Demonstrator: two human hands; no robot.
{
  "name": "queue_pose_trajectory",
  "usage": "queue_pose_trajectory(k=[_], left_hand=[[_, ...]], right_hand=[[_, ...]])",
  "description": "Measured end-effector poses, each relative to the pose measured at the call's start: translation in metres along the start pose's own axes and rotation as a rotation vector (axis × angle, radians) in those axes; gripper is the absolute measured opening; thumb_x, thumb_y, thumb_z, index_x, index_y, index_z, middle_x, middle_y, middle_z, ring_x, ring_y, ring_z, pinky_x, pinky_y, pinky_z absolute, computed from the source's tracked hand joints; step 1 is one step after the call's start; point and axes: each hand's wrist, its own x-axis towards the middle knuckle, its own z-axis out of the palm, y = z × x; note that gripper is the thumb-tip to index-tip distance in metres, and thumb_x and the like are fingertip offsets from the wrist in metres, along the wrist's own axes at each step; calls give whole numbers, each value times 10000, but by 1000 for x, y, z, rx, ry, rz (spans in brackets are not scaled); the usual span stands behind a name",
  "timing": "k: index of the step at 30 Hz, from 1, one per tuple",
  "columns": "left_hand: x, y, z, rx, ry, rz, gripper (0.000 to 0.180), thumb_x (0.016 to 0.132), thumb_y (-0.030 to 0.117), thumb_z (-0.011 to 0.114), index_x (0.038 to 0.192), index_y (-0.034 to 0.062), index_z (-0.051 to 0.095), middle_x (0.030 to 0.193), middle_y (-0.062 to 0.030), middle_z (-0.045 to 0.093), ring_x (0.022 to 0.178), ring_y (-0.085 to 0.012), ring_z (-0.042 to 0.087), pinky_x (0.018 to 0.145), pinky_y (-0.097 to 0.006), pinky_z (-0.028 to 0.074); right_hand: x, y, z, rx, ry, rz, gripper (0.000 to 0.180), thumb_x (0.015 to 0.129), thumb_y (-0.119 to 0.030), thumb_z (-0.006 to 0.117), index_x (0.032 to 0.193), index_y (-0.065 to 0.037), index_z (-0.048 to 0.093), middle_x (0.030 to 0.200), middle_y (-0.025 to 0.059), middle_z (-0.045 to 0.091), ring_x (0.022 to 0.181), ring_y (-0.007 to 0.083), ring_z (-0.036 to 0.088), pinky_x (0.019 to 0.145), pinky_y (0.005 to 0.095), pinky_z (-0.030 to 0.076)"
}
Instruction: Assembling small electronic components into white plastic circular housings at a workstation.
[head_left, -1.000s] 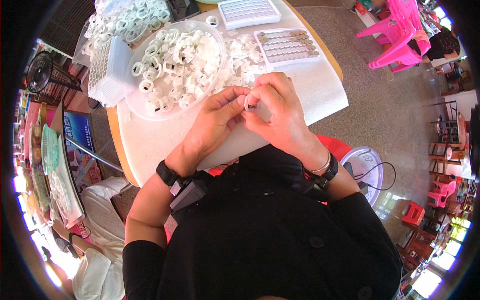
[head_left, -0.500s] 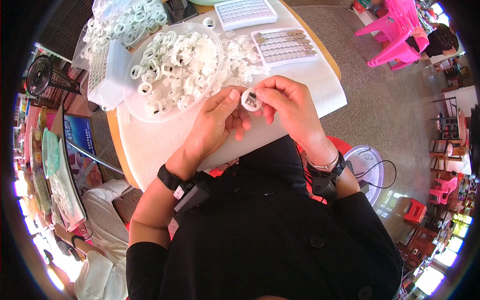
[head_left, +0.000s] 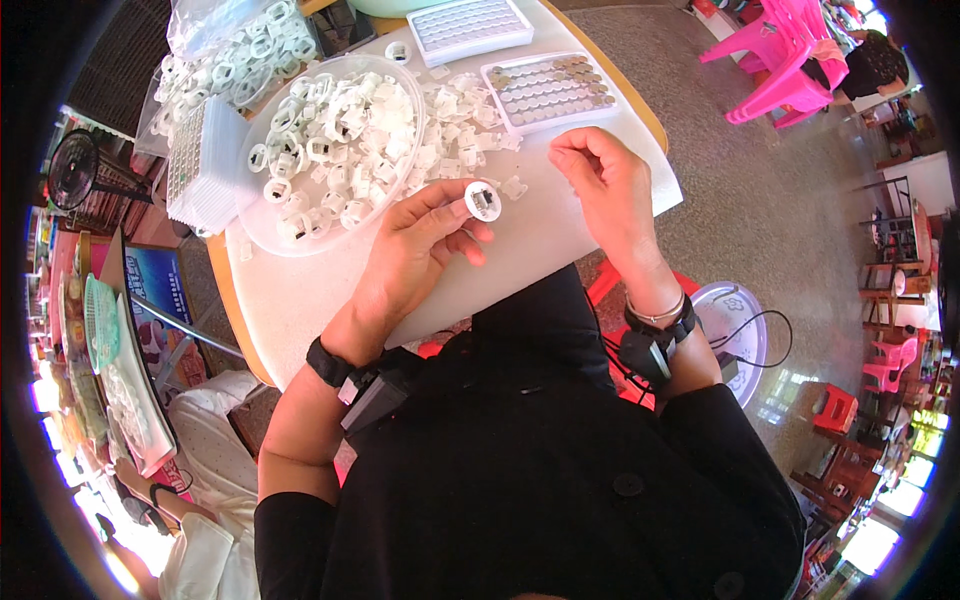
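My left hand (head_left: pixel 425 225) pinches a small round white plastic part (head_left: pixel 484 201) between thumb and index finger, with dark and metallic bits inside it. My right hand (head_left: pixel 612 190) hovers apart from it over the table's right side, thumb and index tip together; whether anything tiny sits between them is hidden. Nearest to that hand is a white tray (head_left: pixel 515 122) with rows of small silvery discs. Left of it, loose white plastic pieces (head_left: pixel 465 120) lie scattered, and a large shallow round tray (head_left: pixel 262 232) is heaped with white ring-shaped parts.
Stacked white trays (head_left: pixel 200 165) stand at the table's left, below a bag of ring-shaped parts (head_left: pixel 245 60). Another disc tray (head_left: pixel 470 32) lies at the back. A purple-white basin (head_left: pixel 735 310) is right of my lap. Pink chairs (head_left: pixel 785 65) stand beyond, and another person sits at lower left.
My right hand has let go of the round part and moved right, away from it. The left hand keeps the part, slightly lower and further left.
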Motion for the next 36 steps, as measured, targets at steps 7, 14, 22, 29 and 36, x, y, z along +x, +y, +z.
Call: queue_pose_trajectory(k=[7, 14, 22, 29, 36], left_hand=[[0, 0, 1, -2, 16, -8, 289, 938, 102, 516, 1166, -74, 541, 985, -96, 609, 807, -156, 598, 660, -279, 502], [0, 0, 0, 0, -1, -13, 277, 944, 103, 511, 1158, -71, 546, 961, -84, 604, 792, -146, 592, 654, -271, 496], [-2, 2, 3, 6, 8, -8, 274, 943, 104, 513, 1156, -65, 551, 942, -78, 606, 778, -141, 590, 650, -268, 492], [-1, 1, 3, 15, 19, -12, 276, 945, 114, 513, 1156, -60, 554, 919, -72, 608, 768, -134, 585, 654, -266, 488], [0, 0, -1, 19, -18, -9, 277, 947, 102, 514, 1175, -50, 552, 929, -68, 610, 781, -127, 583, 662, -259, 486]], right_hand=[[-12, 5, 10, -330, -99, -302, 129, 747, -98, 671, 865, -48, 665, 815, 86, 594, 828, 275, 586, 758, 392, 457], [-10, 8, 15, -239, -149, -241, 114, 740, -77, 668, 848, -56, 641, 811, 90, 592, 806, 281, 571, 742, 399, 442], [-17, 6, 2, -388, -104, -504, 148, 735, -40, 659, 878, -60, 630, 801, 82, 587, 785, 267, 562, 727, 388, 434], [-23, 5, -16, -302, -169, -374, 198, 749, -38, 673, 945, -50, 652, 830, 70, 595, 812, 258, 563, 724, 356, 438], [-22, 4, -4, -373, -220, -423, 131, 756, -67, 650, 886, -52, 633, 811, 82, 589, 790, 273, 559, 734, 380, 432]])
